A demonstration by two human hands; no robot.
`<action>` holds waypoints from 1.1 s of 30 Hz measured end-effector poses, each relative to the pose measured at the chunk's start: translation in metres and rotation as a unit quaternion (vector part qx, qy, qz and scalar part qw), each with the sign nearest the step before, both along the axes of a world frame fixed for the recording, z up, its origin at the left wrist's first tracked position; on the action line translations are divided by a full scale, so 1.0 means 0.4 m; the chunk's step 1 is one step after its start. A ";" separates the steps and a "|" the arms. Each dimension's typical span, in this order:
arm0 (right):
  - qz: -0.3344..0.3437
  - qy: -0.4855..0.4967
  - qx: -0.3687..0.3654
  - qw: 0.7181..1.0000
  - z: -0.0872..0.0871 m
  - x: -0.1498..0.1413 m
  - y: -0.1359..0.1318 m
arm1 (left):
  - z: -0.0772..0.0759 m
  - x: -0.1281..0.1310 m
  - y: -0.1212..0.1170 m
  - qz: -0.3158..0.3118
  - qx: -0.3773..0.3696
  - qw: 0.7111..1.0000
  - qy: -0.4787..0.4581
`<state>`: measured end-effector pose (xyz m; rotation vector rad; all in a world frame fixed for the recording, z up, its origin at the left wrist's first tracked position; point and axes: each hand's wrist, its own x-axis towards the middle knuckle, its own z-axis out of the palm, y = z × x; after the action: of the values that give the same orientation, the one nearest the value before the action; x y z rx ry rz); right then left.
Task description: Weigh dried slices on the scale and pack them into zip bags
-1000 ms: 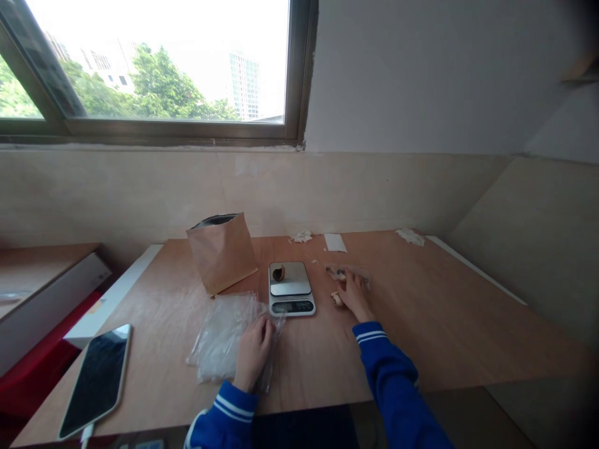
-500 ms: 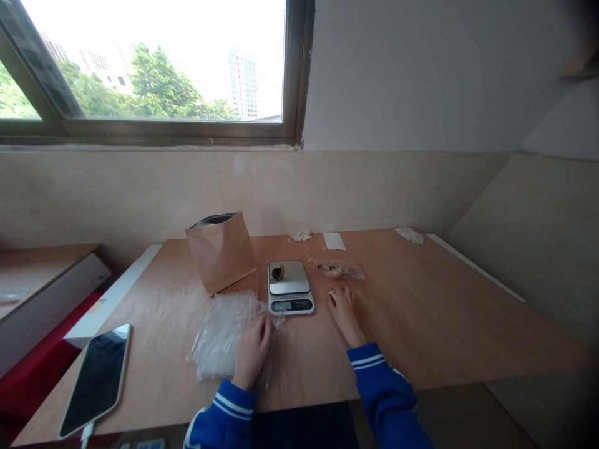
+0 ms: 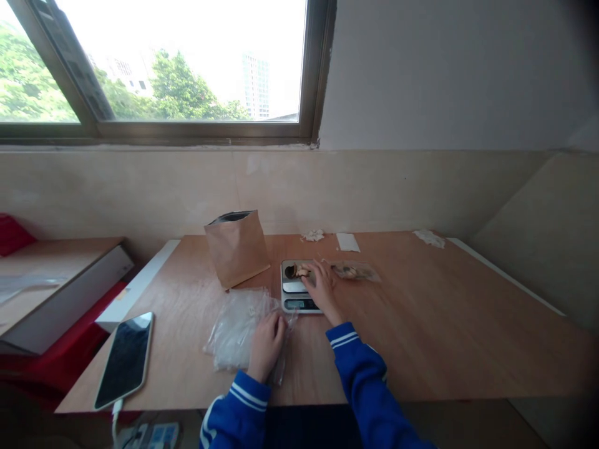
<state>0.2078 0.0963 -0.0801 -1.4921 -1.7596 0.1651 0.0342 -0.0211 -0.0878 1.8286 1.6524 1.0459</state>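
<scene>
A kitchen scale [image 3: 292, 288] with a silver plate and a lit display stands on the table. On its plate sits a small dark brown, curved piece [image 3: 290, 272], perhaps dried food. My right hand [image 3: 322, 282] is over the plate's right side, its fingertips pinching a small pale piece [image 3: 302, 270] close beside the dark one. My left hand [image 3: 267, 343] lies with curled fingers on a pile of clear plastic bags [image 3: 238, 330], in front of the scale; its fingertips are partly hidden. Right of the scale, a clear bag [image 3: 358, 271] holds several brownish pieces.
A brown paper pouch [image 3: 238, 249] stands with its mouth open behind the plastic bags. A tablet [image 3: 125, 358] with a white cable lies at the left edge. Along the wall are a white card [image 3: 347, 242] and crumpled white scraps [image 3: 312, 235].
My right hand has moved left and forward from the table onto the scale, carrying the pale piece. My left hand stays on the plastic bags. The view has turned slightly left.
</scene>
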 end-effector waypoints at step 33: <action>-0.126 0.055 0.072 0.988 -0.125 0.179 -0.223 | 0.332 -0.162 0.168 0.282 0.243 0.928 0.017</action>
<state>0.2795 0.0071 -0.1300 -1.5528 -1.4495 -0.0095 -0.0307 0.0462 0.0451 1.6725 2.1530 1.8118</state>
